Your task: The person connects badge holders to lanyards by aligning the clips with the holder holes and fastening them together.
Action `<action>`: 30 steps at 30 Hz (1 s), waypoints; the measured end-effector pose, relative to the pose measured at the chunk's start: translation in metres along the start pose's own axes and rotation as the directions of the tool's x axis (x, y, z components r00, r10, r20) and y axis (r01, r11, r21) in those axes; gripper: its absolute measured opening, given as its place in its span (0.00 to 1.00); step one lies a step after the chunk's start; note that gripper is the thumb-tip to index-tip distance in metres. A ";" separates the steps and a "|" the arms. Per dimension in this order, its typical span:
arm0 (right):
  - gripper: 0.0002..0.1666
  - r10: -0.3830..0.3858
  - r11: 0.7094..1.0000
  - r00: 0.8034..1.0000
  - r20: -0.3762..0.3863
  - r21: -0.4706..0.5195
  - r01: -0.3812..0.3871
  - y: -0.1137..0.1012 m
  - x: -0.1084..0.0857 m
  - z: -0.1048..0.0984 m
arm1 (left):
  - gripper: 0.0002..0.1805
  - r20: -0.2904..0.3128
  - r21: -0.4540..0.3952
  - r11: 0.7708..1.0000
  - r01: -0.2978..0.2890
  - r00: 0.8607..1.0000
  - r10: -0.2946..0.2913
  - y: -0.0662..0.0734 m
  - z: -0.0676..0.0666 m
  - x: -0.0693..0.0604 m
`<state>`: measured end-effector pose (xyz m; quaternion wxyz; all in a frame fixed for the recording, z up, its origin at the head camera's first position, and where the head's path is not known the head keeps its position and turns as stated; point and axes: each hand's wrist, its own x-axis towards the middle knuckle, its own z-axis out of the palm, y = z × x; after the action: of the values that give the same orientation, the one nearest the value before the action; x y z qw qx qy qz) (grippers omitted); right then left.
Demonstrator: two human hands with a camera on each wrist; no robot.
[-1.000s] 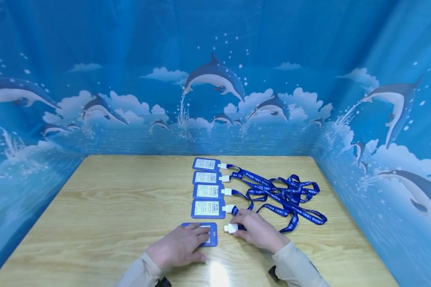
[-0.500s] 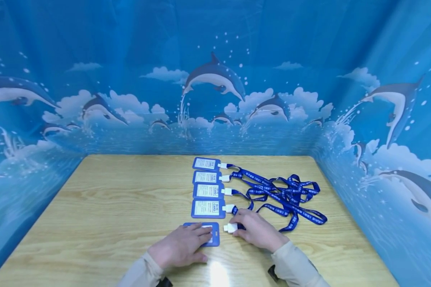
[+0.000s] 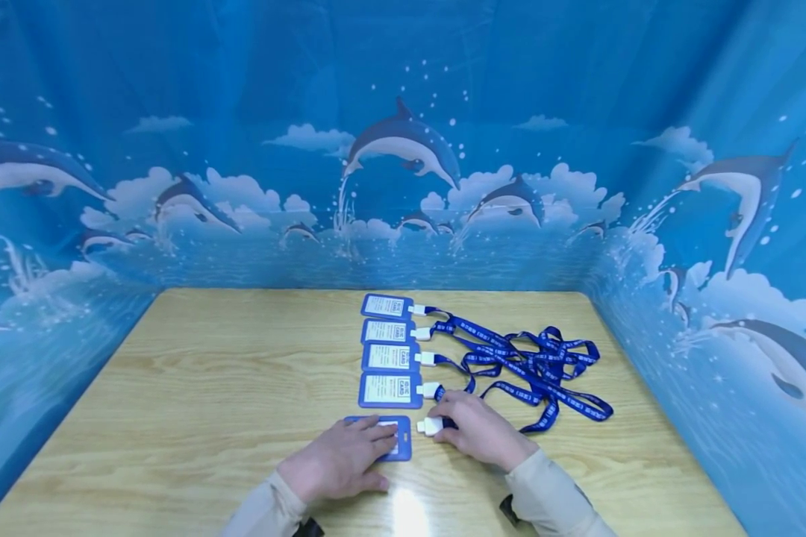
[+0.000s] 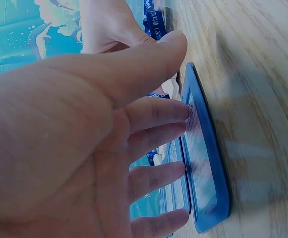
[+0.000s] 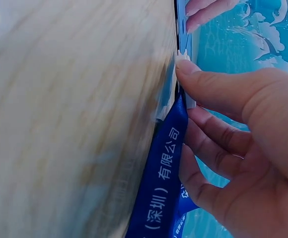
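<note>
Flat on the table lies a blue badge holder [image 3: 404,445], its slotted end facing right. My left hand [image 3: 342,456] rests on it with straight, spread fingertips, as the left wrist view also shows on the badge holder [image 4: 211,163]. Just right of the slot, my right hand [image 3: 481,429] pinches the white clip [image 3: 430,426] of a blue lanyard between thumb and fingers. A small gap separates clip and holder in the head view. From the clip, the lanyard strap [image 5: 159,173] hangs beneath my right hand [image 5: 233,124] in the right wrist view.
Beyond my hands, several badge holders [image 3: 386,389] lie in a column, each joined to a white clip. Their blue lanyards [image 3: 544,369] spread in a tangle to the right. A dolphin-print curtain [image 3: 275,149] borders the wooden table [image 3: 242,358] at the back and sides.
The badge holder under my left hand has slid slightly right, toward the white clip. My right hand keeps its pinch on the clip and has barely moved.
</note>
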<state>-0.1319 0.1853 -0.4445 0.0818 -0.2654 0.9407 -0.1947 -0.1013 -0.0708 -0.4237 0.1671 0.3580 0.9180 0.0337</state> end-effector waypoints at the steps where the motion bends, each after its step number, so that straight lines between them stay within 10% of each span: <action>1: 0.19 0.000 1.000 1.000 -0.001 -0.002 0.000 0.000 0.000 0.000 | 0.38 0.000 0.003 1.000 -0.001 1.000 0.001 0.000 0.000 0.000; 30: 0.20 -0.052 0.999 0.998 0.025 -0.007 0.052 0.001 0.005 0.005 | 0.40 0.003 -0.031 1.000 0.003 1.000 -0.003 0.000 0.007 0.007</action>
<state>-0.1349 0.1819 -0.4500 0.0873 -0.2925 0.9332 -0.1897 -0.1041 -0.0667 -0.4328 0.1739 0.3540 0.9177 0.0469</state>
